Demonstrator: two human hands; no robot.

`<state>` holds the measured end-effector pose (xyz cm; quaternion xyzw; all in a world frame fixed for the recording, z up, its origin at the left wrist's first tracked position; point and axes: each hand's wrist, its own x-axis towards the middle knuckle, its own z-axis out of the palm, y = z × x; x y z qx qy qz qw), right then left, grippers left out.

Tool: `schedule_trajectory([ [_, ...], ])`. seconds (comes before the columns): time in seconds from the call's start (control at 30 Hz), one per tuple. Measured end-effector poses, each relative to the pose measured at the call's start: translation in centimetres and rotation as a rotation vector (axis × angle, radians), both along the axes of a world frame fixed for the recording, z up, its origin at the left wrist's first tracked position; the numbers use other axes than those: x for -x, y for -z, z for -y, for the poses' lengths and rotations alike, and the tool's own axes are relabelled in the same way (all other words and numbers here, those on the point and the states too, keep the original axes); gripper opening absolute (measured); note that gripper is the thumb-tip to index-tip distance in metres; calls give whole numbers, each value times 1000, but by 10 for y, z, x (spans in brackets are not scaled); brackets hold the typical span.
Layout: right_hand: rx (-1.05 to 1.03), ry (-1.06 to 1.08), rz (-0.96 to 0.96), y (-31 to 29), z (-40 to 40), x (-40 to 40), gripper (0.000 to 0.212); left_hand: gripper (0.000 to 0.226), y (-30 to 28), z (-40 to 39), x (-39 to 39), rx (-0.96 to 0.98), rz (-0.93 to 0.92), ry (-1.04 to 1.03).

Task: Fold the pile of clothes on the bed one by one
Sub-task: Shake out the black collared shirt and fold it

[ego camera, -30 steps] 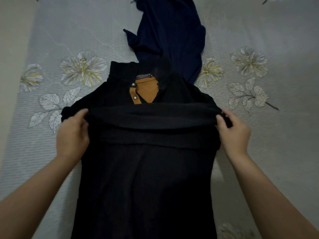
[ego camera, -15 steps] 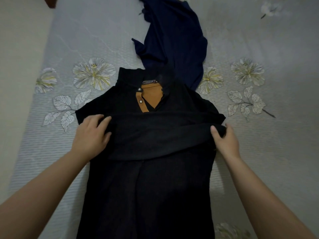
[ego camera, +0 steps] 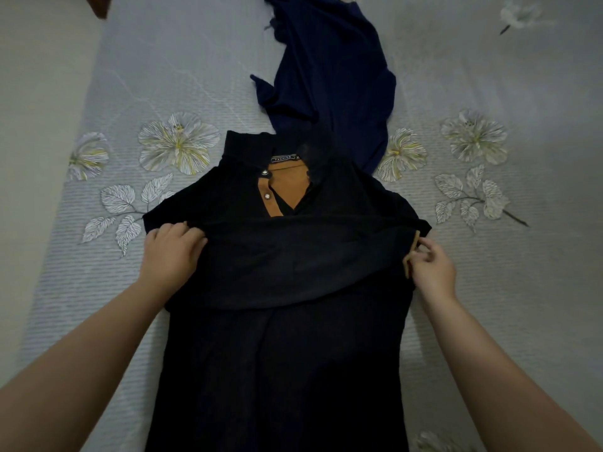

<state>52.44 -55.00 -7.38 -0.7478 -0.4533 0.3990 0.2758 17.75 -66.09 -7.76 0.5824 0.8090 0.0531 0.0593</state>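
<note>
On bed point(ego camera: 163, 93) | black shirt point(ego camera: 277, 353), label "FASHION" point(ego camera: 282, 158) | both hands pinch its edges: left point(ego camera: 169, 256), right point(ego camera: 430, 269)

We see the shirt point(ego camera: 280, 353) spread on the bed point(ego camera: 489, 288), our left hand point(ego camera: 169, 252) at its left edge, our right hand point(ego camera: 430, 269) at its right (both touching it); another garment point(ego camera: 329, 76) lies beyond its collar.

Head-worn camera looks steeply down, close over the bed point(ego camera: 202, 86); single view.
</note>
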Motion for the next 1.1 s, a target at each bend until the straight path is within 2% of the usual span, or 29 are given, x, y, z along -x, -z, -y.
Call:
schedule_trajectory([
  [0.17,-135,19,-89,-10,-18,-1,37,20,-8,-23,13,-104,84,-113],
  [0.27,-183,30,-48,-24,-30,-5,35,22,-11,-32,21,-153,20,-115],
  [0.33,-151,-26,53,-25,-30,-8,30,27,-8,-36,17,-132,-24,-96],
  [0.43,-35,-95,251,-9,-16,-18,41,42,-2,-36,4,-27,24,-186],
  [0.5,27,-68,339,1,-2,-21,49,50,-2,-31,-12,-75,65,-208],
  [0.57,-25,-63,440,3,8,-18,52,55,-3,-20,-35,-104,104,-123],
  [0.67,-267,-264,635,-1,15,0,46,54,8,-1,-57,-12,96,-31],
  [0.77,-464,-651,794,4,13,24,44,61,23,12,-50,199,122,-184],
  [0.87,-246,-933,834,22,4,34,50,78,36,23,-35,242,113,-217],
  [0.97,-110,-952,915,45,-10,19,54,87,38,30,-22,244,120,-262],
  [1.1,-111,-911,913,52,-12,20,55,88,41,36,-13,257,112,-256],
])
